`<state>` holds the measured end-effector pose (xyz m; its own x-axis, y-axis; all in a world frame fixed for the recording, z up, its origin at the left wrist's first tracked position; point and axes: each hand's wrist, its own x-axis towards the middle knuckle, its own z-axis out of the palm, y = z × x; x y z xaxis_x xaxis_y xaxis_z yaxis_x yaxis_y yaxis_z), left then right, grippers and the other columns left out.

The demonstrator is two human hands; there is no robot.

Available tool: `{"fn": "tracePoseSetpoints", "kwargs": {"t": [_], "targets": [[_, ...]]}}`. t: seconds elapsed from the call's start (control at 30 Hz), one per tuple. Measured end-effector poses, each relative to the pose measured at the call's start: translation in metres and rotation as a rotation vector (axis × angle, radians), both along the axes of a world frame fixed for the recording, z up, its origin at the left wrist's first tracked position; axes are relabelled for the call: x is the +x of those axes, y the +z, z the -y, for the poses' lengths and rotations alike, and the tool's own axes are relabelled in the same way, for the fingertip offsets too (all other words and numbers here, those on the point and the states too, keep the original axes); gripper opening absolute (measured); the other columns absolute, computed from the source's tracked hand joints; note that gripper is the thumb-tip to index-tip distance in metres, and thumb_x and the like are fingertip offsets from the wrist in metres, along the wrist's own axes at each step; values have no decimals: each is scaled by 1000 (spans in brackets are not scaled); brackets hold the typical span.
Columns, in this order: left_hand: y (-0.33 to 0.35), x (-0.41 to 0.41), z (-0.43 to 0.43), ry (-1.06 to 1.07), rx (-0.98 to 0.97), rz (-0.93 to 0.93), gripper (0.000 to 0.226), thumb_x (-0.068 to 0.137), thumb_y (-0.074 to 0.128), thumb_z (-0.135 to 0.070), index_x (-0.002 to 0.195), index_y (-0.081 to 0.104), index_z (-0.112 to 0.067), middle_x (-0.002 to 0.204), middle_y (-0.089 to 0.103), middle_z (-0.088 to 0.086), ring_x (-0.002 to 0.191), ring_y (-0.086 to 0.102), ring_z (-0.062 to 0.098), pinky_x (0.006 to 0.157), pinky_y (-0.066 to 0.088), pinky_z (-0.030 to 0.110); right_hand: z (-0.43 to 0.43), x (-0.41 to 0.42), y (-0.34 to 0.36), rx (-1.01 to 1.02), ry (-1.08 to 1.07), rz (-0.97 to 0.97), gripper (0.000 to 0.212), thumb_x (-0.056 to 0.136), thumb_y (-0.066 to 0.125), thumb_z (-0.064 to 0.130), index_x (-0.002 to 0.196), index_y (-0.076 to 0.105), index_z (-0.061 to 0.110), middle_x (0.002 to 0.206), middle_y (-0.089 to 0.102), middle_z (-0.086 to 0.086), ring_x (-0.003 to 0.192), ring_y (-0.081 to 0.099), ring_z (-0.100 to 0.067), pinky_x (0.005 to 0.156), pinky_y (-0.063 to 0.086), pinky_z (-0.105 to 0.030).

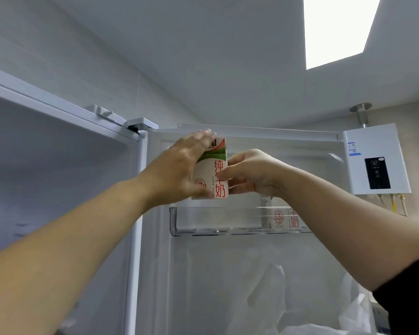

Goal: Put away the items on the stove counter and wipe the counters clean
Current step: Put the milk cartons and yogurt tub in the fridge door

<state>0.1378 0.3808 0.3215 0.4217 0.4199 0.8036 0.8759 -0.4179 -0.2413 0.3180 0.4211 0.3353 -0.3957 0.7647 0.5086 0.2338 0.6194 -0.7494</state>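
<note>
A white milk carton [215,172] with red lettering and a green-and-red top is held up in front of the open fridge door, above its clear top door shelf [203,222]. My left hand [179,165] grips the carton from its left side, fingers over the top. My right hand [249,172] holds it from the right, thumb on the front. A second, similar carton [284,220] stands in the right part of that door shelf.
The fridge's inner compartment [58,177] opens at the left. A white wall-mounted water heater [375,158] hangs at the right with pipes below. White plastic bags [312,303] fill the lower door area. A ceiling light panel [336,27] glows above.
</note>
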Motion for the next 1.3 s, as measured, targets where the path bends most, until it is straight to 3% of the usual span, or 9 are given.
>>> {"fn": "tracePoseSetpoints", "kwargs": {"t": [0.23,0.33,0.43,0.57,0.73,0.9,1.03,1.13,1.3], "targets": [[1,-11,0,-33,-250,281,47,87,65,-11,131,52,-22,120,61,-3,109,57,15,90,51,30,-8,-21,-25,31,3,139,19,81,69,3,98,64,10,90,71,-4,83,69,-14,77,58,-28],[-2,-12,-3,32,-291,251,39,87,64,-11,124,58,-21,115,63,-2,105,58,18,91,51,38,-5,-6,-11,384,-293,197,24,82,70,25,103,66,15,96,69,0,87,65,-17,79,54,-28],[-5,-7,-5,104,-285,179,38,89,61,-12,126,57,-19,119,60,0,107,55,20,94,47,41,-3,28,8,620,-628,96,31,88,53,30,76,62,3,80,65,-10,74,59,-28,64,47,-32],[-8,-3,-7,121,-292,219,29,93,56,-19,122,58,-17,116,62,1,104,58,22,86,52,36,-23,52,-3,274,-903,527,51,82,45,58,87,59,9,97,52,-7,81,57,-26,61,39,-28],[-10,-1,-9,65,-307,301,22,95,53,-23,117,58,-21,104,65,-2,97,61,20,70,48,24,-30,51,-16,250,-826,390,32,73,65,36,95,60,14,96,64,-3,83,60,-23,58,44,-26],[-15,-5,-9,89,-228,250,22,94,56,-26,115,58,-21,102,67,-2,93,64,19,76,55,33,-27,18,-20,255,-617,256,36,70,72,48,85,63,17,82,67,0,74,65,-17,66,57,-31],[-17,-5,-9,142,-132,202,26,92,58,-30,117,60,-23,102,68,-2,89,63,17,73,54,31,-18,1,-20,124,-341,274,44,84,61,51,114,55,20,90,67,-1,80,65,-15,68,54,-32],[-13,-6,-9,195,-81,141,31,91,60,-31,121,61,-24,107,68,-4,92,59,16,74,50,29,-18,13,-19,-58,-103,171,59,91,60,25,143,32,23,103,62,-2,92,62,-16,78,51,-35],[-12,-10,-12,181,-111,130,43,88,64,-30,129,56,-23,126,47,3,109,48,16,94,44,30,-24,10,-24,31,-219,145,44,87,62,7,127,46,15,103,66,-5,87,64,-17,66,56,-27]]}}
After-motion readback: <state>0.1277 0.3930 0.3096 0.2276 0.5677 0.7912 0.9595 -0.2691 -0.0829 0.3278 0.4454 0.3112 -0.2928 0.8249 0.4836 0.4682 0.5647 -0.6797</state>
